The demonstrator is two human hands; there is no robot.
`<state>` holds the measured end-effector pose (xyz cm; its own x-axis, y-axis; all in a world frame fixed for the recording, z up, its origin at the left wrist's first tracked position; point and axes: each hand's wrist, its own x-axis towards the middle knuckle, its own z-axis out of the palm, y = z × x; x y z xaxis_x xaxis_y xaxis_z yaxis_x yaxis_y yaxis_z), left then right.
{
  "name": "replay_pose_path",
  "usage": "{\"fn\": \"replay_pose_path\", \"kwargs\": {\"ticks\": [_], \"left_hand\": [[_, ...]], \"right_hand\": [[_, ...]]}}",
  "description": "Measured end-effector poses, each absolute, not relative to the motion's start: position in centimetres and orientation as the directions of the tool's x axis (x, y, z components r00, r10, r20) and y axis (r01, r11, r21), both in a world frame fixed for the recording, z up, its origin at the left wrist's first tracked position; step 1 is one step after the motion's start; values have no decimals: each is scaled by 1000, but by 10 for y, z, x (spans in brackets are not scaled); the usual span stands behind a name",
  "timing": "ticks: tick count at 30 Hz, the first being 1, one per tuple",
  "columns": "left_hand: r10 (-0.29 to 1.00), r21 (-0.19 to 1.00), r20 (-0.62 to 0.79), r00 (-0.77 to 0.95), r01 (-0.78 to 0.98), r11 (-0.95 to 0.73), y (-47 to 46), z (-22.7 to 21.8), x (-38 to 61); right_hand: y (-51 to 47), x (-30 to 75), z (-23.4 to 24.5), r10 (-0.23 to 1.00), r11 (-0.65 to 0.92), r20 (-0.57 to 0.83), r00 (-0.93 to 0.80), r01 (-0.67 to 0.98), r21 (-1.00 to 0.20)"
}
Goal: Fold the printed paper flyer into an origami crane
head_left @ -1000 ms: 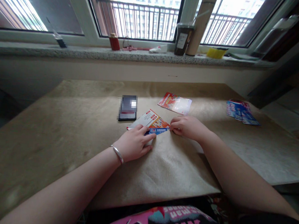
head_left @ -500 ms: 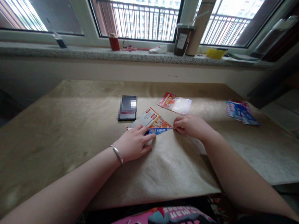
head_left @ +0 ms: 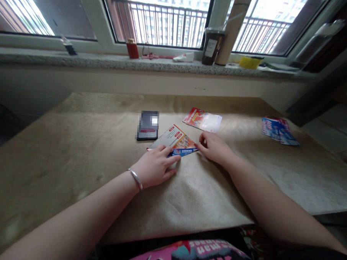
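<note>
A folded colour leaflet [head_left: 175,139], red, white and blue, lies on the brown paper-covered table [head_left: 75,148]. My left hand [head_left: 155,167], with a silver bangle at the wrist, lies flat on the leaflet's near left corner, fingers stretched out. My right hand [head_left: 213,146] rests at the leaflet's right tip, its fingertips pressing on the edge. A dark phone [head_left: 148,126] lies just beyond the leaflet.
A second red and white leaflet [head_left: 203,120] lies further back, and a blue leaflet stack [head_left: 279,130] is at the right edge. The windowsill holds a red cup [head_left: 132,49], a dark jar [head_left: 212,46], a cardboard tube [head_left: 231,29] and a yellow tape roll [head_left: 250,61].
My right hand has slid slightly left along the leaflet's right tip and flattened a little. My left hand has stayed in place.
</note>
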<state>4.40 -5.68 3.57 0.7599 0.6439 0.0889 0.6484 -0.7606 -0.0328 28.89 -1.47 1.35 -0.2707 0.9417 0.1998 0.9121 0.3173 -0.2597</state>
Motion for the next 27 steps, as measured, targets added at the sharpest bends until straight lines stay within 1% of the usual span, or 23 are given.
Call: {"fn": "replay_pose_path", "kwargs": {"ticks": [3,6,14,27], "left_hand": [[642,-38,90,761,647,-762,-57,36,44],[645,-40,87,759,650,-759,-57,36,45],[648,-34,74,758,652,-758,-57,38,45],[640,-41,82,764,644,-764,-56,36,43]], "right_hand": [[-19,278,5,912,362,299,-281,895,-262],[-23,270,0,898,377,345,-274,883,-279],[-24,266,-3,909,356,331,-254,885,-299],[-24,276,2,951,252,243,-191,934,-252]]}}
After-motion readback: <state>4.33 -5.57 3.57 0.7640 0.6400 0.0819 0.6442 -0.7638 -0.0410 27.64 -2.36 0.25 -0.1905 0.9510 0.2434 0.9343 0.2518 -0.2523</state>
